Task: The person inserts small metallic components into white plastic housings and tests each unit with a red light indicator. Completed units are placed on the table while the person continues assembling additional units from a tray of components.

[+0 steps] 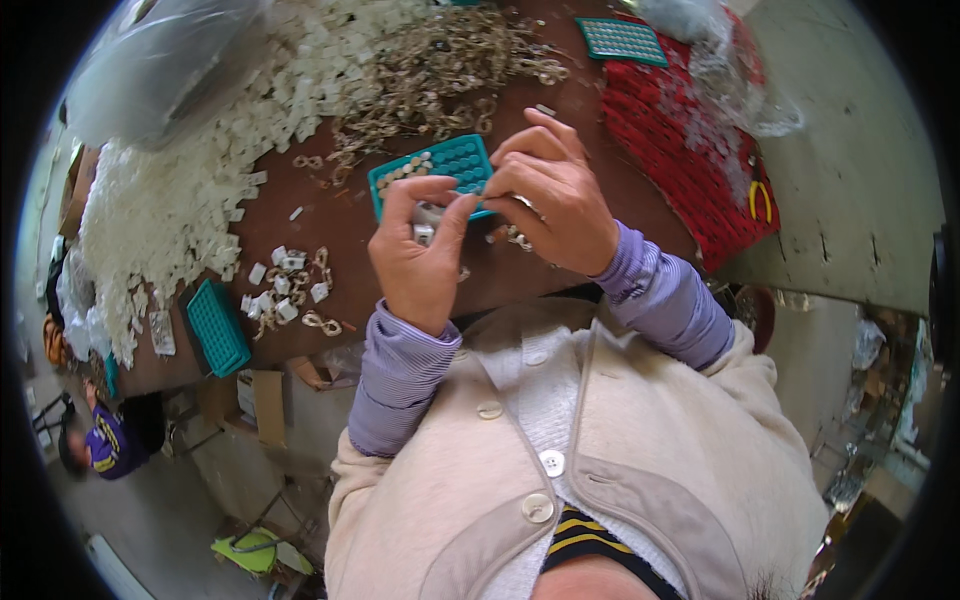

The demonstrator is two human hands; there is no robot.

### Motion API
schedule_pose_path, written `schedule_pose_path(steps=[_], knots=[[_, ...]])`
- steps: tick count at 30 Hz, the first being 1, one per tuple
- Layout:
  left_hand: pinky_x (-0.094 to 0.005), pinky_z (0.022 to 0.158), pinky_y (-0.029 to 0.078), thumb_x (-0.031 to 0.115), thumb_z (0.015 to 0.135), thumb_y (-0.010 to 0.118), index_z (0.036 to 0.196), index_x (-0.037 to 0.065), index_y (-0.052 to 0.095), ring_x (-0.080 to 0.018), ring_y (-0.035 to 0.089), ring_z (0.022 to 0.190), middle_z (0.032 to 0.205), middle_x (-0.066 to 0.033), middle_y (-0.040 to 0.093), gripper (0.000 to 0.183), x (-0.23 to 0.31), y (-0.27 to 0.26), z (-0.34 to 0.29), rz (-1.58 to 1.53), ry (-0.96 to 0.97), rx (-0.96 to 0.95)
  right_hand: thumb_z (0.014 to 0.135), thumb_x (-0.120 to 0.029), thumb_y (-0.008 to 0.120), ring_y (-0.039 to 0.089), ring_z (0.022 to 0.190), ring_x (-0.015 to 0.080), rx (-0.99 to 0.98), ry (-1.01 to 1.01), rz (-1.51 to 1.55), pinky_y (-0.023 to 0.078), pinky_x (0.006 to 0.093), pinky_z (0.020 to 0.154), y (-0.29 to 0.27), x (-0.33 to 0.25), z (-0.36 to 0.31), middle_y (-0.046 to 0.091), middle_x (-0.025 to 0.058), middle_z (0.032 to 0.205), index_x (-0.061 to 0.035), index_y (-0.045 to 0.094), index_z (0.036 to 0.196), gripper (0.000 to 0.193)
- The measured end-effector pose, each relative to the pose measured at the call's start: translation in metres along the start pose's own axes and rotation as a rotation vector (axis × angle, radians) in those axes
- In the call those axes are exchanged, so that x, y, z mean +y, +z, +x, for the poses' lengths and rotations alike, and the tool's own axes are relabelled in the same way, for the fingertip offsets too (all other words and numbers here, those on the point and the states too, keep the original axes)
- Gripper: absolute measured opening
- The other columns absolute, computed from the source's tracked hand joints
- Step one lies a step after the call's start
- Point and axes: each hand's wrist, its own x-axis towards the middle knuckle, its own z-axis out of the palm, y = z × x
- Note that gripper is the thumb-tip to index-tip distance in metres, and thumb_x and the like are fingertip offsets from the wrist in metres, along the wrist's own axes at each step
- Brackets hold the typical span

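My left hand is closed, with a small white plastic piece in its curled fingers. Its thumb and forefinger meet the fingertips of my right hand in a pinch. What lies between those right fingertips is too small to make out. Both hands are over the near edge of a teal tray with rows of round pockets. Cream-coloured round pieces fill pockets on its left side. A bit of coiled cord shows just below my right hand.
White plastic pieces are heaped at the left, coiled cords at the back. Nearer lie white pieces with cords and another teal tray. Red cloth and yellow-handled pliers are at right; another person is lower left.
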Motion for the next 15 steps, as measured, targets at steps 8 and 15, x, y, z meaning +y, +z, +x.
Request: schedule_pose_path(steps=[8,15], knots=[[-0.0314,0.091,0.055,0.006,0.093,0.084,0.119,0.003,0.080,-0.0204,0.073,0.099,0.107,-0.0117,0.078,0.026,0.010,-0.019,0.014,0.153,0.167,-0.159,0.082,-0.005,0.079,0.070,0.100,0.0250,-0.033,-0.010,-0.030,0.040,0.0563,0.120,-0.004,-0.001,0.006,0.069,0.0034,0.090,-0.0101,0.071,0.090,0.013],[-0.0426,0.090,0.058,0.031,0.092,0.084,0.113,0.009,0.081,-0.0315,0.075,0.104,0.113,-0.0114,0.079,0.030,-0.035,-0.133,0.160,0.895,0.022,-0.001,0.090,-0.002,0.077,0.066,0.085,0.0258,0.005,0.123,0.118,0.047,0.0512,0.112,-0.008,0.007,0.009,0.066,0.0050,0.081,-0.0062,0.072,0.095,0.007]])
